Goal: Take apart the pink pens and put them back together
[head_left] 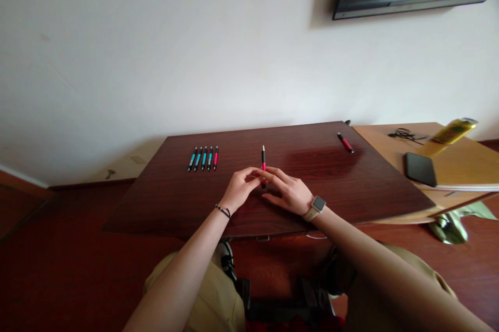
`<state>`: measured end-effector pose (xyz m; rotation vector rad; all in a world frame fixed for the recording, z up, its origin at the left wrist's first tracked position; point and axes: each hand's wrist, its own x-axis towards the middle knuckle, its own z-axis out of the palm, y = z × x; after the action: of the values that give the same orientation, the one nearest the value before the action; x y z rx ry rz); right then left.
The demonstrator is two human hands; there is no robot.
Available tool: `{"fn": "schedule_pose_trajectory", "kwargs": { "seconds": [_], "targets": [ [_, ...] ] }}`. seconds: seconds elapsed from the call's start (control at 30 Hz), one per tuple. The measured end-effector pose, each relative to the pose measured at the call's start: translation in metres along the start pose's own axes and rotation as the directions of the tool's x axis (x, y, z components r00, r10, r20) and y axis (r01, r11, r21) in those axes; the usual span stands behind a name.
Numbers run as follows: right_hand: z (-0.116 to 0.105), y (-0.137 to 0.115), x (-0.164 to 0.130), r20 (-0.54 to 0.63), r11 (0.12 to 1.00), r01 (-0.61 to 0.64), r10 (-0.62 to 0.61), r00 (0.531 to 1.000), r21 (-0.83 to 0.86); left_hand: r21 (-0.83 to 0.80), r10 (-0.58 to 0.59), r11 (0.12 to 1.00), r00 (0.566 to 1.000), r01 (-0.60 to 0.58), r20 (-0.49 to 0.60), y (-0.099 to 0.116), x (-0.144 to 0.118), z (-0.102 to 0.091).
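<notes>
Red pen (263, 158) held in both hands' (240, 189) (290, 193) grip at a dark wooden desk (163, 197) before a white wall (175, 51).

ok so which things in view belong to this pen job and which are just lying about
Likely part of it:
middle red pen
row of five pens
rightmost red pen
dark table

Seemingly just lying about:
yellow container
black cable
flat black device
</notes>
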<state>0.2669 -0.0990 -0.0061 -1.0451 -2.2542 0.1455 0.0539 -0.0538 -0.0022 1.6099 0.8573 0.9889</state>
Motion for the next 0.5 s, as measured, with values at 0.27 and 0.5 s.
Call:
{"fn": "schedule_pose_trajectory", "kwargs": {
  "seconds": [0.27, 0.5],
  "targets": [
    [-0.005, -0.005, -0.005, -0.071, 0.987, -0.138, 0.144, 0.987, 0.087, -0.287, -0.187, 0.945, 0.978, 0.154, -0.092, -0.005, 0.003, 0.009],
    [-0.004, -0.002, -0.014, -0.082, 0.972, -0.147, 0.164, 0.983, 0.183, -0.276, -0.203, 0.945, 0.976, 0.175, -0.076, -0.006, 0.005, 0.021]
  ]
}}
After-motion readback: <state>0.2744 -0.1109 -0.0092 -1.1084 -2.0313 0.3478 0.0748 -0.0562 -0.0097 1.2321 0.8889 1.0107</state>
